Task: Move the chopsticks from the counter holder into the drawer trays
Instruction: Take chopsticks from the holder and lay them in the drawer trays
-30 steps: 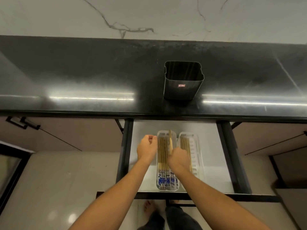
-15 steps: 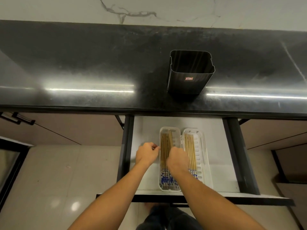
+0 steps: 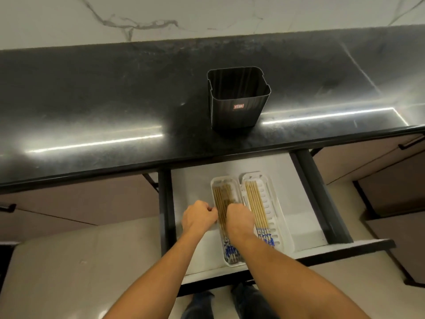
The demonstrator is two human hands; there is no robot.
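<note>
The black chopstick holder [image 3: 239, 104] stands on the dark counter [image 3: 103, 100], and nothing shows inside it. Below, the drawer [image 3: 193, 187] is open with two white trays side by side. The left tray [image 3: 213, 184] holds several wooden chopsticks [image 3: 222, 196] with blue-patterned ends. The right tray [image 3: 277, 215] holds several more chopsticks [image 3: 254, 199]. My left hand [image 3: 197, 217] is curled against the left tray's left rim. My right hand [image 3: 240, 218] rests on the left tray's chopsticks with its fingers curled down and hidden.
Dark drawer rails [image 3: 322, 199] run along both sides of the drawer. Closed cabinet fronts with black handles [image 3: 411, 143] flank it. A marble wall [image 3: 207, 14] backs the counter. My feet stand on the pale floor below the drawer front.
My right hand has lowered the chopsticks it held raised over the left tray down flat among the others. My left hand has stayed at the tray's rim. The view has tilted.
</note>
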